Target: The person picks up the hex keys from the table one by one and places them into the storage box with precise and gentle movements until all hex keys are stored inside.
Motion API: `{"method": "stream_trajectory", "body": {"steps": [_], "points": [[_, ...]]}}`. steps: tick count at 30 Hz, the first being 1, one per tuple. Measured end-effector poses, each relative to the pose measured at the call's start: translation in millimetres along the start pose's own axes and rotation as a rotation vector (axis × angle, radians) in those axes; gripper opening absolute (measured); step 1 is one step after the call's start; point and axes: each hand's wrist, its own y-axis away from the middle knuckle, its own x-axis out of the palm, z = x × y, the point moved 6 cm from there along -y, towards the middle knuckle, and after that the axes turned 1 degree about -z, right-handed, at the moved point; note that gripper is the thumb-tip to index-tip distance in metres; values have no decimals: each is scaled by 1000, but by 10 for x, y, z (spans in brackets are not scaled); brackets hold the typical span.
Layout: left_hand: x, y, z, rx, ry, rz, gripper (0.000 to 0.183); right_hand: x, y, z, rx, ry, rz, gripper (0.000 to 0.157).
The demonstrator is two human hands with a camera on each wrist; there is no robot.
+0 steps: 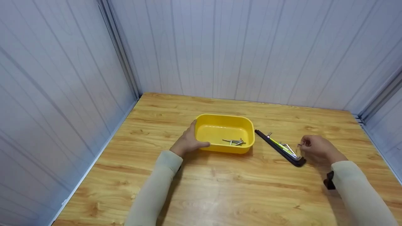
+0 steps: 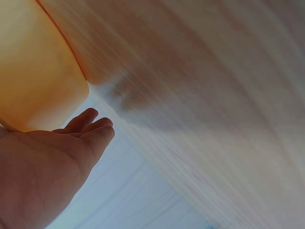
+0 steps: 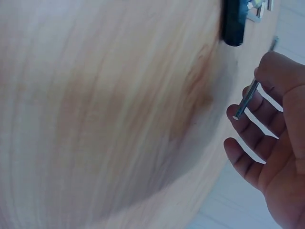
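My left hand [image 1: 188,142] holds the left end of a yellow plastic bin [image 1: 224,148], thumb at the front rim and fingers along the side wall. Inside the bin, toward its front right, lie several small metal hex keys [image 1: 236,142]. To the right of it, a black hex key holder [image 1: 278,149] rests slantwise on the table, with several silver keys on it and a yellow-green strip along it. Just beyond the holder's near end, my right hand [image 1: 320,148] pinches a thin metal hex key [image 3: 248,99] between thumb and fingers, above the tabletop.
The wood-grain table [image 1: 207,185] meets pale panelled walls [image 1: 201,56] at the back and both sides. A small black object [image 1: 329,180] shows beneath the right sleeve cuff.
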Motion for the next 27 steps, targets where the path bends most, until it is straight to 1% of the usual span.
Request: {"method": "stream_trajectory", "body": {"steps": [3, 6, 9, 12, 14, 20, 27], "points": [[10, -2, 6, -12, 1, 7, 121, -43, -9, 42, -30, 25, -38, 14], [16, -17, 7, 5, 12, 5, 121, -76, -15, 92, -56, 37, -72, 13], [18, -28, 12, 22, 15, 2, 122, -106, -26, 131, -71, 41, -129, 10], [18, -29, 14, 19, 8, 3, 121, -139, -38, 169, -79, 54, -195, 7], [11, -23, 9, 16, 5, 1, 121, -164, -44, 202, -85, 60, -225, 10], [-15, -10, -5, 26, 13, -5, 123, -205, -60, 286, -103, 81, -241, 22], [-45, 27, 18, -7, 30, -6, 124, -197, -77, 350, -66, 129, -227, 20]]}}
